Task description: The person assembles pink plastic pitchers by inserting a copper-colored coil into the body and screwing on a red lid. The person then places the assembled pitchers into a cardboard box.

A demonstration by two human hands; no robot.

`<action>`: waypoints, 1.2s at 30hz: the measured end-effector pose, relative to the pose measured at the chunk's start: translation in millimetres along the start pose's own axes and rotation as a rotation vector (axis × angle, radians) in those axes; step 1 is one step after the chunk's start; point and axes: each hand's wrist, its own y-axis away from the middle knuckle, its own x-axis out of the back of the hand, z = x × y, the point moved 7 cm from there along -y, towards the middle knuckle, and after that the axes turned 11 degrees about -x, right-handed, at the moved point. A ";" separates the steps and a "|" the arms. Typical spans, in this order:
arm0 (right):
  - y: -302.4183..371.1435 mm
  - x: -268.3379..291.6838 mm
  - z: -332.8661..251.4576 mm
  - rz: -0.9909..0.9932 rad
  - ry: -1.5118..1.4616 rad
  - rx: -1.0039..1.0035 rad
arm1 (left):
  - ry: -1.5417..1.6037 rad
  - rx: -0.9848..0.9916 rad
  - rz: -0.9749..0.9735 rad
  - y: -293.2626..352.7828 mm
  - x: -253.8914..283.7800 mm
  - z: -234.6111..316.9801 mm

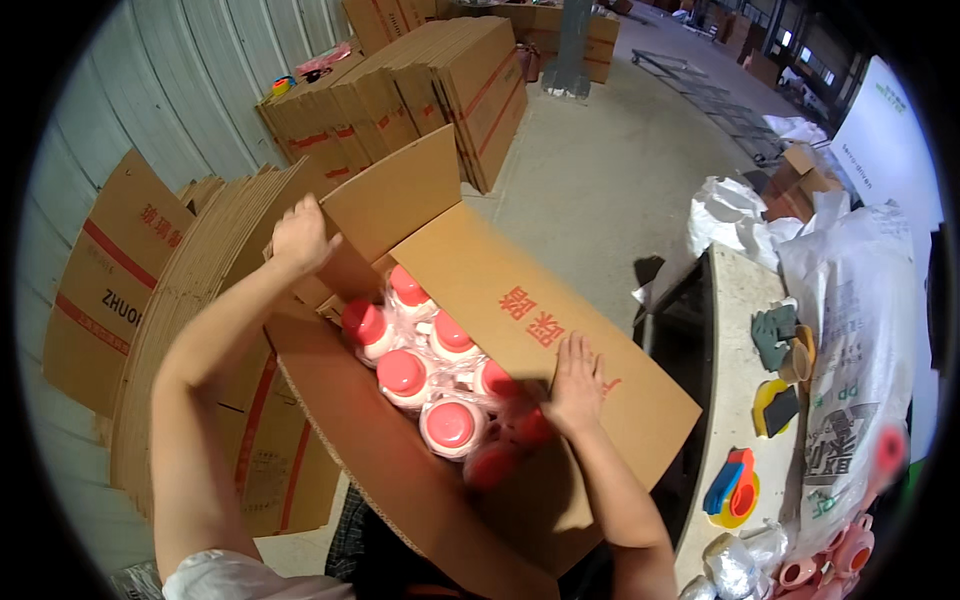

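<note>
A large open cardboard box (345, 405) stands tilted in front of me, its flaps raised. Inside are several white bottles (402, 374) with pinkish-red caps, bundled in clear plastic wrap. At the box's far left corner, my left hand (302, 238) is closed over the edge of a short flap (350, 270). My right hand (578, 388) lies against the long right flap (490, 270), fingers stretched out and pressing flat on it. Shadow covers the near end of the box's inside, so the caps there show only dimly.
Flattened cardboard boxes (220, 250) lean along the left wall, with another stack (400, 90) behind. To the right, a worktable (735, 350) bears tape dispensers (738, 490), a glove (770, 335) and a big plastic sack (850, 300). Pink bottles (850, 550) sit at lower right.
</note>
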 end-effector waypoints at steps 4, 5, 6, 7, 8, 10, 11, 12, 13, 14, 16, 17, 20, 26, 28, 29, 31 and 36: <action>-50.1 -1.0 -56.5 0.249 -0.229 0.235 | 0.171 -0.308 -0.511 10.9 -42.0 109.2; -57.2 -3.9 -114.0 0.361 -0.268 0.502 | 0.013 -0.483 -0.542 30.2 -103.4 102.4; -77.4 -33.7 -148.0 0.175 -0.141 0.494 | 0.047 -0.535 -0.549 37.3 -124.5 102.4; -94.3 -61.9 -156.2 -0.011 0.005 0.449 | 0.199 -0.467 -0.590 33.5 -96.1 113.4; -92.4 -72.3 -150.8 -0.005 0.024 0.441 | 0.599 -0.489 -0.581 46.0 -75.1 115.2; -106.4 -65.5 -137.1 0.022 -0.015 0.394 | 0.536 -0.611 -0.054 108.4 5.8 129.6; -101.8 -61.1 -130.9 0.015 -0.033 0.398 | 0.478 -0.733 0.360 153.4 13.3 138.4; -96.0 -59.1 -132.5 -0.014 0.042 0.413 | 0.310 -0.903 0.310 186.4 12.3 165.1; -87.8 -49.9 -140.6 -0.040 0.124 0.431 | 0.267 -0.894 0.211 196.8 -4.4 170.0; -77.8 -39.7 -144.8 -0.064 0.206 0.441 | 0.275 -0.877 0.388 179.3 -7.2 172.5; -18.0 -10.3 -149.1 -0.262 0.289 0.504 | 0.301 -0.817 0.708 122.4 -6.0 196.6; 14.2 -0.2 -144.9 -0.301 0.245 0.561 | 0.324 -0.768 0.813 100.4 -14.2 214.2; 99.5 8.8 -99.7 -0.357 0.163 0.635 | 0.536 -0.784 0.670 73.3 -67.9 308.2; 120.7 -35.9 -36.7 -0.478 0.370 0.584 | 0.611 -1.095 0.919 211.8 -20.1 405.8; 127.4 -26.2 -45.2 -0.488 0.324 0.645 | 0.498 -1.110 0.968 249.4 -21.5 373.9; 136.0 -15.9 -49.4 -0.491 0.253 0.683 | 0.450 -1.124 0.969 270.4 -24.0 359.0; 144.9 37.3 -47.1 -0.421 -0.021 0.767 | 0.410 -1.163 0.997 294.0 -27.9 345.2; 185.5 142.0 26.6 -0.164 -0.752 0.746 | 0.369 -1.076 1.013 261.9 -36.7 368.7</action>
